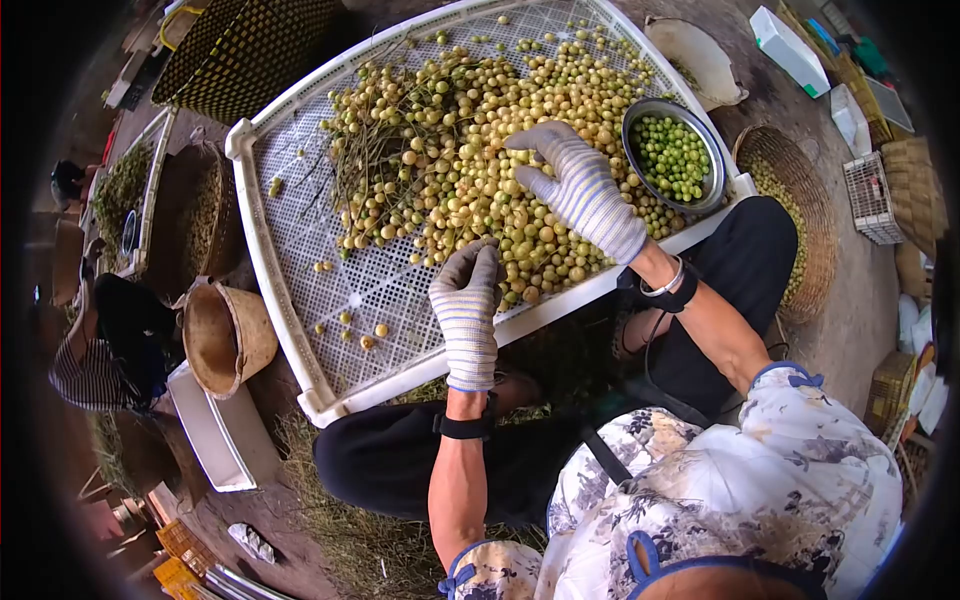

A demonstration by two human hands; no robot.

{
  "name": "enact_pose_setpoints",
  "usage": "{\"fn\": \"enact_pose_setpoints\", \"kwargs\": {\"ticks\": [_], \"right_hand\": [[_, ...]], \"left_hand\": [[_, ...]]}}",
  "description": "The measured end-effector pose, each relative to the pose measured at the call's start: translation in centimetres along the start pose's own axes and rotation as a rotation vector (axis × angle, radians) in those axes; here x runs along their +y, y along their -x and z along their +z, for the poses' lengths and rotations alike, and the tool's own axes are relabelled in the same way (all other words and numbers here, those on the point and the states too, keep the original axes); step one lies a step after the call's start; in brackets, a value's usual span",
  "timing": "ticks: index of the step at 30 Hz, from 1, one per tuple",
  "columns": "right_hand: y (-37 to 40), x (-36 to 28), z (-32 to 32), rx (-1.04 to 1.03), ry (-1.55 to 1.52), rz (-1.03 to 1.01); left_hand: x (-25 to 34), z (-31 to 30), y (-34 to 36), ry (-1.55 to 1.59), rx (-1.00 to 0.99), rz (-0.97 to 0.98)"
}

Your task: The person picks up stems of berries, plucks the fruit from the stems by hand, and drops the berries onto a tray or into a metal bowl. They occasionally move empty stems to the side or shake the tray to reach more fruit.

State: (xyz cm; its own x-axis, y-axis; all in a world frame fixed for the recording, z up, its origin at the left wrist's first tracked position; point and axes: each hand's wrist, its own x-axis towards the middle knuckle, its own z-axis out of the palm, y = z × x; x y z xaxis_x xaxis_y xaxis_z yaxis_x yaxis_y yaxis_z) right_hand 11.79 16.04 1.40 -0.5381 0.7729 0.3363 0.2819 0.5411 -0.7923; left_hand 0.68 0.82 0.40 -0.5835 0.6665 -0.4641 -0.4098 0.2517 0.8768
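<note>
A white perforated tray (290, 235) holds a heap of round yellow-green fruits (530, 225), with thin stems (375, 130) at its upper left. My left hand (466, 300), in a striped glove, is over the heap's lower edge, its grey fingertips drawn together; whatever they may hold is hidden. Over the right part of the heap is my gloved right hand (580, 185), thumb and index finger apart, with nothing visible between them. A metal bowl (716, 190) of greener fruits (672, 158) stands on the tray's right side.
Wicker baskets with fruits stand right (815, 215) and left (228, 225) of the tray. A tan bucket (255, 335) and a white bin (215, 435) are at the left. Another person (95, 350) sits at far left, near a second tray (155, 190).
</note>
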Motion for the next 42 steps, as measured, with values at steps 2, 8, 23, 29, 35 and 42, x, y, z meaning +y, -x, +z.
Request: {"fn": "enact_pose_setpoints", "kwargs": {"ticks": [2, 8, 23, 29, 35, 42], "right_hand": [[-0.4, 0.2, -0.5, -0.040, -0.005, -0.154], [0.6, 0.2, 1.0, -0.470, -0.047, -0.028], [-0.3, 1.1, -1.3, -0.635, -0.175, 0.064], [-0.8, -0.7, -4.8, -0.786, -0.258, 0.088], [0.5, -0.7, -6.4, -0.720, -0.608, 0.244], [0.2, 3.5, -6.7, -0.560, -0.741, 0.363]], "left_hand": [[-0.4, 0.4, -0.2, 0.004, 0.016, 0.003], [-0.9, 0.5, 0.2, 0.004, -0.059, 0.079], [0.0, 0.4, 0.2, -0.151, -0.084, 0.124], [2.2, 0.7, 1.6, -0.226, -0.199, 0.062], [2.7, 0.5, 2.2, -0.328, -0.289, 0.074], [3.4, -0.9, 2.1, -0.161, -0.276, -0.014]]}}
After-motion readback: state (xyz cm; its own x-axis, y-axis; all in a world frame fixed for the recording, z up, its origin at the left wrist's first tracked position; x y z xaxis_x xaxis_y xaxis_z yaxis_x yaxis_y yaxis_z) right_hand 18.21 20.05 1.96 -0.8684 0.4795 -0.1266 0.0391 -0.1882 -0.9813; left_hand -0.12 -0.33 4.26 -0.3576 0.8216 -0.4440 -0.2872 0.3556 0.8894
